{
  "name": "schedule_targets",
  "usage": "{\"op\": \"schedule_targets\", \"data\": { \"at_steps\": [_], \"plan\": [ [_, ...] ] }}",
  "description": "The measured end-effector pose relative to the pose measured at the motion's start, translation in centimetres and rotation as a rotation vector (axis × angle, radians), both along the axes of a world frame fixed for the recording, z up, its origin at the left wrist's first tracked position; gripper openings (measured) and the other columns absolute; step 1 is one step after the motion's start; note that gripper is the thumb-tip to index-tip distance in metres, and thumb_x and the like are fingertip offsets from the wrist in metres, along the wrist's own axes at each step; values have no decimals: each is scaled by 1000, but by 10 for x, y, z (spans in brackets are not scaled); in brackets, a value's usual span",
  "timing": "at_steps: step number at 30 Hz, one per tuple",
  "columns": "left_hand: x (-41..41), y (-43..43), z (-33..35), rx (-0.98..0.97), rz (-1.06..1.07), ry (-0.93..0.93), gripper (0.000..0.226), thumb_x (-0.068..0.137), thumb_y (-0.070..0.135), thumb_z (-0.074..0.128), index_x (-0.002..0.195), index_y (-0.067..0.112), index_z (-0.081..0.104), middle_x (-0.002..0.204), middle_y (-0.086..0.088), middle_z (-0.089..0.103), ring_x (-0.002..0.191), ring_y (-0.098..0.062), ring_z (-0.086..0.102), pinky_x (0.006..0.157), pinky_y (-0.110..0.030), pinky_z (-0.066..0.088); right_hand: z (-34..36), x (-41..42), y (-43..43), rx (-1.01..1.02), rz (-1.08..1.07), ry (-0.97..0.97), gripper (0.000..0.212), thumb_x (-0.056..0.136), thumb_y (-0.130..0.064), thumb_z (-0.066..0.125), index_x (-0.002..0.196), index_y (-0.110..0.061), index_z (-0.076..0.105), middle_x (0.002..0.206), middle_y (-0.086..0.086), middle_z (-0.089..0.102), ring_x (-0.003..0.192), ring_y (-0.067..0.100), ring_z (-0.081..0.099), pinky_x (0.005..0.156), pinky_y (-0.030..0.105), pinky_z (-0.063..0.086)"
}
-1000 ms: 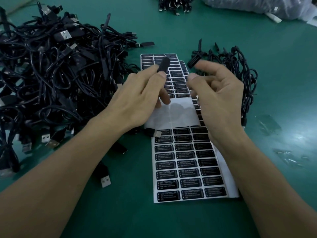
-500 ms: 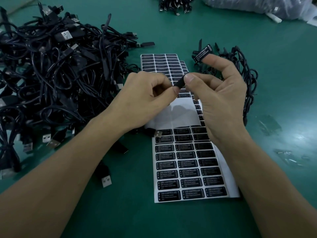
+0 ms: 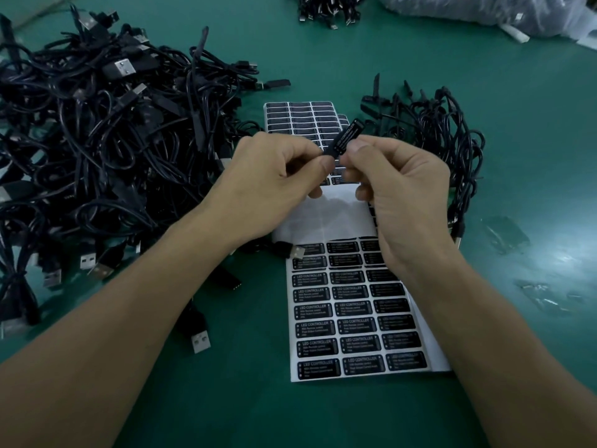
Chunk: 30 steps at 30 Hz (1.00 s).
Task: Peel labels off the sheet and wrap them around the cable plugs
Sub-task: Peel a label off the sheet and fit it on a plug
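My left hand [image 3: 274, 185] and my right hand [image 3: 400, 195] meet above the label sheets. Between their thumbs and forefingers they pinch a small black cable plug with a black "LED CONTROLLER" label [image 3: 347, 135] lying along it, its far end sticking up and away. The plug's lower end is hidden by my fingertips. Below my hands lies the near label sheet [image 3: 352, 321], rows of black labels on white backing, its top rows peeled bare. A second sheet [image 3: 297, 119] lies beyond my hands.
A big heap of black USB cables [image 3: 97, 150] fills the left of the green table [image 3: 226, 399]. A smaller bundle of cables [image 3: 442, 134] lies at the right. More cables [image 3: 326, 8] and a clear plastic bag [image 3: 484, 11] sit at the far edge. A loose USB plug [image 3: 200, 341] lies by my left forearm.
My right hand carried the label from its raised forefinger down onto the plug. Both hands have closed together around the plug, with the label now pressed along it.
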<state>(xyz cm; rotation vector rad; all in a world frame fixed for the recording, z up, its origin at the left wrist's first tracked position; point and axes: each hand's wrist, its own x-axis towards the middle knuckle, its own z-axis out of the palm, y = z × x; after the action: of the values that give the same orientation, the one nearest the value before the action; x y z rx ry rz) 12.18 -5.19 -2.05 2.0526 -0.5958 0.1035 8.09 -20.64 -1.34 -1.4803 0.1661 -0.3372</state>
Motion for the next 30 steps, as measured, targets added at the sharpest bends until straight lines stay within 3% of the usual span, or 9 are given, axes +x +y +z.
{"op": "schedule_targets", "data": {
  "at_steps": [2, 5, 9, 15, 22, 30],
  "plan": [
    [-1, 1, 1, -18, -40, 17, 14, 98, 25, 65, 89, 26, 75, 72, 15, 73, 67, -2, 69, 65, -24, 57, -1, 1, 0, 1, 0, -7, 10, 89, -6, 70, 83, -12, 75, 71, 1, 71, 65, 7, 61, 60, 14, 46],
    [-2, 1, 2, -32, -95, 32, 11, 92, 21, 70, 95, 30, 76, 76, 2, 76, 71, -24, 71, 70, -46, 57, -2, 2, 0, -13, -6, -11, 11, 89, -6, 71, 83, -13, 75, 70, -2, 71, 65, 5, 62, 60, 13, 46],
    [-1, 2, 2, -74, -124, 100, 18, 93, 17, 72, 98, 34, 75, 82, 9, 78, 79, -8, 75, 81, -36, 61, -5, 2, 0, -33, 8, -18, 7, 89, -7, 71, 88, -11, 77, 71, -4, 72, 67, 3, 63, 61, 12, 46],
    [-2, 1, 2, -108, -138, 160, 14, 92, 17, 73, 96, 31, 73, 82, 11, 78, 80, -6, 75, 81, -22, 59, -7, 2, -1, -67, -5, -30, 5, 88, -7, 72, 89, -8, 77, 72, -6, 73, 66, 0, 64, 61, 11, 47],
    [-2, 0, 3, -87, -108, 176, 11, 92, 18, 73, 104, 18, 73, 80, 5, 78, 80, -8, 75, 88, -36, 60, -7, 2, -1, -101, 4, -33, 5, 88, -7, 72, 90, -7, 77, 72, -4, 73, 65, 0, 63, 61, 12, 47],
    [-2, 1, 3, -79, -111, 177, 10, 93, 17, 72, 102, 17, 72, 78, 5, 78, 79, -7, 75, 87, -32, 59, -5, 2, -1, -163, 26, -58, 11, 88, -6, 72, 83, -16, 76, 66, -8, 71, 63, 0, 63, 62, 12, 47]
  ]
}}
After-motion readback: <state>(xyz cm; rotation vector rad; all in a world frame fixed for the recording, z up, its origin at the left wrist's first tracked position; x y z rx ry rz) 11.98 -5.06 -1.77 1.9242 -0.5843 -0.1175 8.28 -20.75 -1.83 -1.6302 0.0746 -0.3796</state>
